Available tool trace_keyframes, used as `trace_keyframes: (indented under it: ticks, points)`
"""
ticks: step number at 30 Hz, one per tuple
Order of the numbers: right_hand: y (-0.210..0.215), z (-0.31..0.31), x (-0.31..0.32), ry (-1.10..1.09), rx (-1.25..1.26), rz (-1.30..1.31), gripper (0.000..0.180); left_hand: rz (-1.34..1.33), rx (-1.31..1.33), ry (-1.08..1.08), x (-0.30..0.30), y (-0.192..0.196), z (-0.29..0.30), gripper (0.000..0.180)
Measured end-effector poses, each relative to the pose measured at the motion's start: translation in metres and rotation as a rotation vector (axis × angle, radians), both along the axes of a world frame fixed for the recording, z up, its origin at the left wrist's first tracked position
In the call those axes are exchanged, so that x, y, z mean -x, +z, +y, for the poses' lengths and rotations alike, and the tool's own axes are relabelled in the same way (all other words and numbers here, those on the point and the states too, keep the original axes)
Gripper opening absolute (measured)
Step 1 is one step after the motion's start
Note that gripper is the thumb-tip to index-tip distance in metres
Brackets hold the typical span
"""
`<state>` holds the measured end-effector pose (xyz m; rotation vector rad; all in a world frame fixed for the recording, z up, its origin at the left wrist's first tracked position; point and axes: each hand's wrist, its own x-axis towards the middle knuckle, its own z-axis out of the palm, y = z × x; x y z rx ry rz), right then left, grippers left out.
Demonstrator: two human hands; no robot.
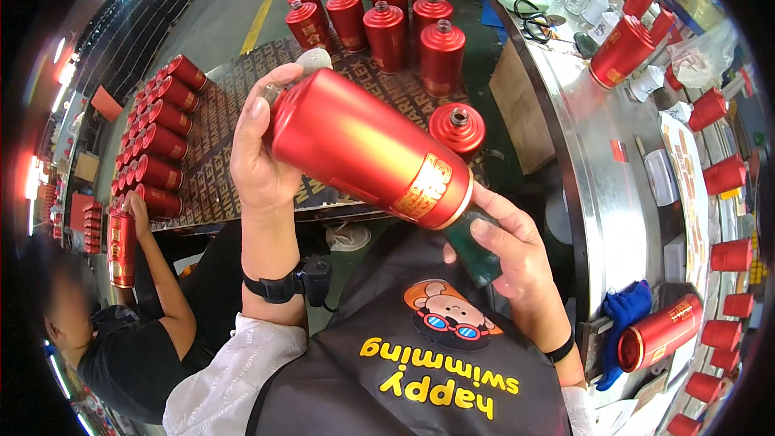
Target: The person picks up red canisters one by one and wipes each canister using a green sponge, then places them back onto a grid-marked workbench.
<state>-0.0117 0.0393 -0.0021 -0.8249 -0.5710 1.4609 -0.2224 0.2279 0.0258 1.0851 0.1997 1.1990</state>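
Observation:
A glossy red bottle (363,145) with a gold printed panel lies slanted in front of me, its neck toward the upper left. My left hand (266,149) is closed round the neck end. A pale grey rounded piece (313,60) shows beside those fingertips; I cannot make out what it is. At the bottle's base, my right hand (517,246) grips a dark green, flat, handle-like piece (472,252) that meets the base rim. Whether it goes inside the base is hidden. Just beyond the base stands another red bottle (457,131), upright with an open glass neck.
Several red bottles (386,32) stand on the patterned board (214,182) ahead; more lie stacked at the left. A co-worker (133,331) there holds a red bottle (122,246). On the right, a metal conveyor (593,153) carries scissors (533,20), a blue cloth (622,327) and a lying bottle (658,333).

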Motion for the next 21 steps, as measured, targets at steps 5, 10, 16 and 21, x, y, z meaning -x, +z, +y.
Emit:
trace_keyframes:
  ticks: [5,10,16,21]
  points:
    - [0.001,0.000,0.000,0.010,0.007,0.016,0.053,-0.001,-0.004,0.040,-0.001,0.002,0.002,0.035]
    - [-0.004,-0.001,-0.005,0.109,-0.013,0.055,0.050,0.006,0.048,0.085,-0.002,0.002,0.002,0.032]
    - [-0.002,-0.002,0.000,0.062,-0.014,0.014,0.051,0.033,0.069,0.188,-0.001,-0.003,0.002,0.028]
    - [0.000,-0.002,0.000,0.101,0.018,0.029,0.052,0.091,0.091,0.210,0.006,-0.010,0.007,0.034]
